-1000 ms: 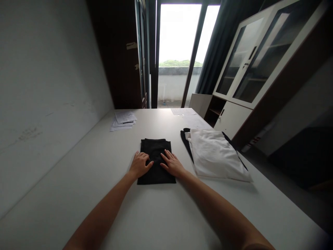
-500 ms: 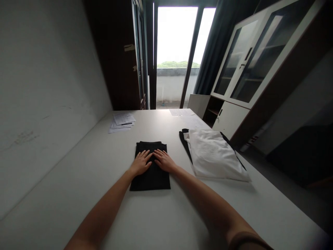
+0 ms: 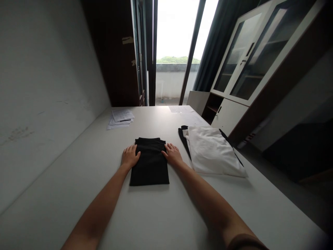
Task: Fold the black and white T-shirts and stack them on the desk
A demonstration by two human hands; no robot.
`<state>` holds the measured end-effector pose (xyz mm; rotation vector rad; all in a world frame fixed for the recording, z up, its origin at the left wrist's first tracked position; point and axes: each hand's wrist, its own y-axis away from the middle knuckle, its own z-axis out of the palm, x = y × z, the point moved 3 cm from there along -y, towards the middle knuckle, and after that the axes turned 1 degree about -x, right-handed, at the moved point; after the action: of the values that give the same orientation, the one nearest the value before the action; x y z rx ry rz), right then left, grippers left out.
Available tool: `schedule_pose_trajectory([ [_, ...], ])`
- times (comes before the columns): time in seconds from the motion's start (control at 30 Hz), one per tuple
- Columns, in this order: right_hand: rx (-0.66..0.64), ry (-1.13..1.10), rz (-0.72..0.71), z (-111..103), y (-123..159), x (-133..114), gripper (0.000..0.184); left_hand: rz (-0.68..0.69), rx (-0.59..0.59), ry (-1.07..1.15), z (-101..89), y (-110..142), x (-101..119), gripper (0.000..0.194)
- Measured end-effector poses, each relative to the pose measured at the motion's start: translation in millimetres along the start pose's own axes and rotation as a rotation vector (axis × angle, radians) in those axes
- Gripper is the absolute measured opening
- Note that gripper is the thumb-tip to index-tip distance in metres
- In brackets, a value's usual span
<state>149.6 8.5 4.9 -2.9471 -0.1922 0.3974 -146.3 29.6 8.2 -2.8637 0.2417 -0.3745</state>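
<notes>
A folded black garment (image 3: 150, 167) lies flat on the white table (image 3: 156, 215) in front of me, squared into a neat rectangle with slightly uneven layers at its far end. My left hand (image 3: 129, 156) rests at its left edge, thumb on the cloth and the other fingers stretched out along the side. At the right edge is my right hand (image 3: 172, 154), its thumb also on the fabric and its fingers extended. Neither hand is closed around the garment. To the right lies a pile of clothes, a white garment (image 3: 213, 151) on top of black fabric (image 3: 183, 139).
Papers (image 3: 119, 118) with a dark pen (image 3: 125, 120) lie at the table's far left, and more sheets (image 3: 181, 109) at the far right. A wall (image 3: 47, 114) borders the left side. Beyond the right edge stands a cabinet (image 3: 230, 114) with glass doors.
Both hands have slid outward from the middle of the black garment, the left to its left edge and the right to its right edge. The view has tilted slightly.
</notes>
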Motion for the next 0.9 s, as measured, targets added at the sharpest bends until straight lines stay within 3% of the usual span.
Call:
schedule_pose_trajectory([
  [0.13,0.084,0.005,0.055,-3,12,-3,0.054,0.009,0.023,0.072,-9.9,1,-1,0.055],
  [0.23,0.066,-0.061,0.015,0,12,-12,0.054,0.012,-0.018,0.221,-11.3,1,9,0.052],
  [0.4,-0.005,-0.417,-0.018,3,6,-28,0.044,-0.045,-0.071,0.568,-5.6,0,16,0.057],
  [0.53,0.001,-0.714,-0.007,-2,9,-37,0.055,0.027,-0.02,0.87,3.2,-4,17,0.069],
  [0.63,0.081,-0.749,-0.023,-7,6,-42,0.071,0.103,0.026,1.022,7.6,-5,21,0.085],
  [0.7,0.084,-0.702,0.002,-6,-3,-43,0.075,0.13,0.02,1.04,9.4,-4,25,0.089],
  [0.8,-0.023,-0.639,0.034,0,-27,-43,0.069,0.144,-0.005,0.992,11.4,-2,25,0.085],
  [0.9,-0.094,-0.599,0.021,3,-51,-42,0.061,0.09,0.015,0.918,12.4,-7,16,0.081],
])
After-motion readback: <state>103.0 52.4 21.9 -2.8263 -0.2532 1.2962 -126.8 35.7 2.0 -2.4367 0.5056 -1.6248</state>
